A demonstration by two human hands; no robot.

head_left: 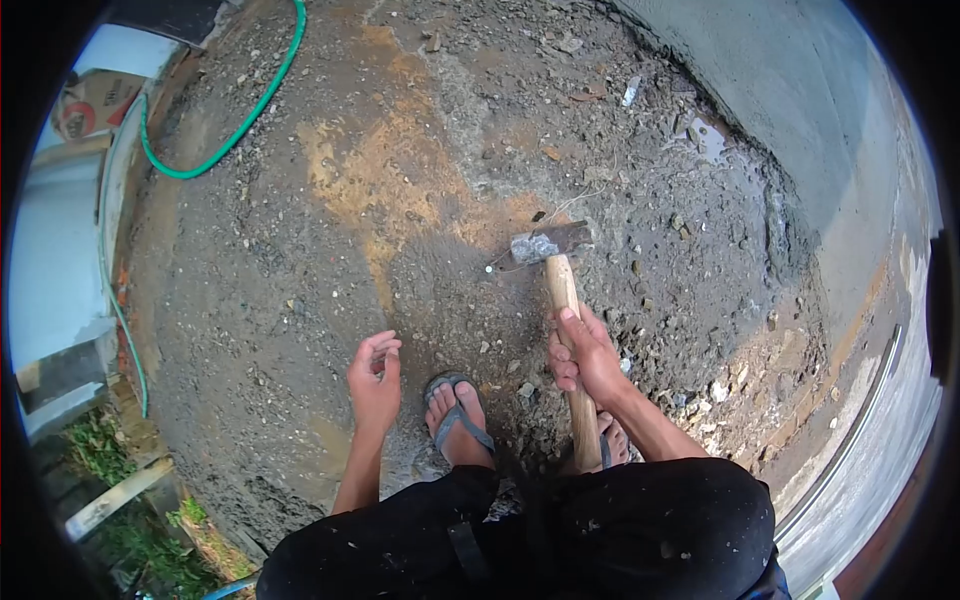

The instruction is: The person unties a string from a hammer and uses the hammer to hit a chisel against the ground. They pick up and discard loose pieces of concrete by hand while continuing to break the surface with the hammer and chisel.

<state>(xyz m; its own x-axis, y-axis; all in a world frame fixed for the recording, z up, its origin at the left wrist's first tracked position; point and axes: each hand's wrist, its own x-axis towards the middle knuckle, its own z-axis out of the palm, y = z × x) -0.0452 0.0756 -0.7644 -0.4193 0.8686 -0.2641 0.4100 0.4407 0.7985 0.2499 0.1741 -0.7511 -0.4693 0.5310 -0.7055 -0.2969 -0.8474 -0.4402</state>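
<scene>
My right hand is wrapped round the wooden handle of a hammer. The thumb lies along the handle, whose lower end reaches down past my right foot. A heavy, scuffed metal head tops the hammer, lying crosswise close over the gravelly ground. Above my left knee, my left hand hangs loosely curled with the thumb apart from the fingers, and no object shows in it. Just beside the hammer head, a small white round thing sits on the dirt.
Rough soil with stones spreads around my sandalled feet. A green hose loops at the upper left. Smooth grey concrete borders the dirt at the upper right. A wooden plank juts in at the lower left.
</scene>
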